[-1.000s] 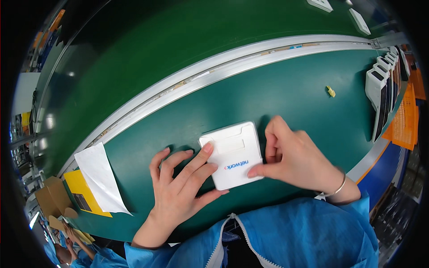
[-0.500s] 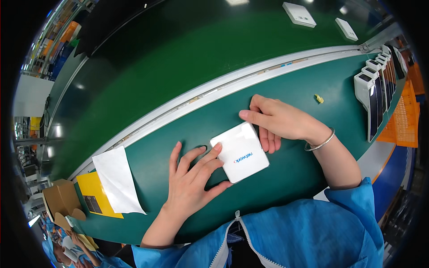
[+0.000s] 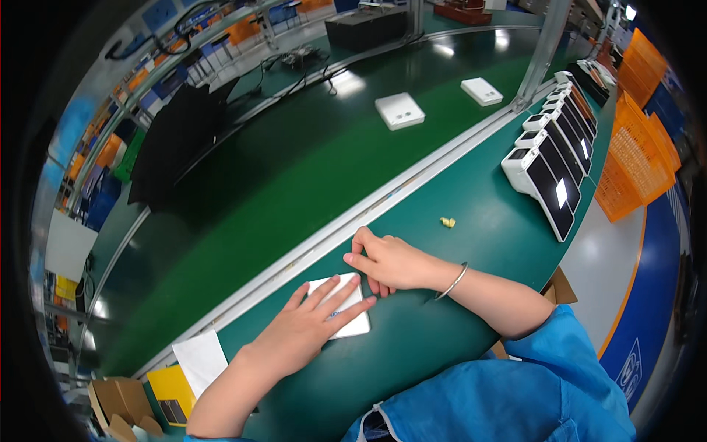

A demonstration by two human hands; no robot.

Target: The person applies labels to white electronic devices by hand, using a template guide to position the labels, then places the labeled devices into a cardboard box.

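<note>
A flat white square case [image 3: 356, 324] with rounded corners lies on the green table, its blue print mostly covered. Across its top my left hand [image 3: 298, 331] rests with fingers spread and stretched out. Just beyond the case's upper right corner is my right hand [image 3: 394, 261], wearing a metal bangle at the wrist. Its thumb and index finger are pinched together and the other fingers curl down beside the case. Whatever may be between those fingertips is too small to make out.
A row of white units with dark panels [image 3: 549, 180] stands at the right. A small crumpled yellow scrap [image 3: 448, 222] lies nearer. Beyond the metal rail [image 3: 294, 267] are two white cases [image 3: 400, 110]. White paper [image 3: 200, 359], a yellow packet [image 3: 166, 387] and a cardboard box [image 3: 121, 401] sit left.
The view has swung up and to the right. My left hand has gone from holding the case's left edge to lying flat over its top. My right hand stays pinched near the corner.
</note>
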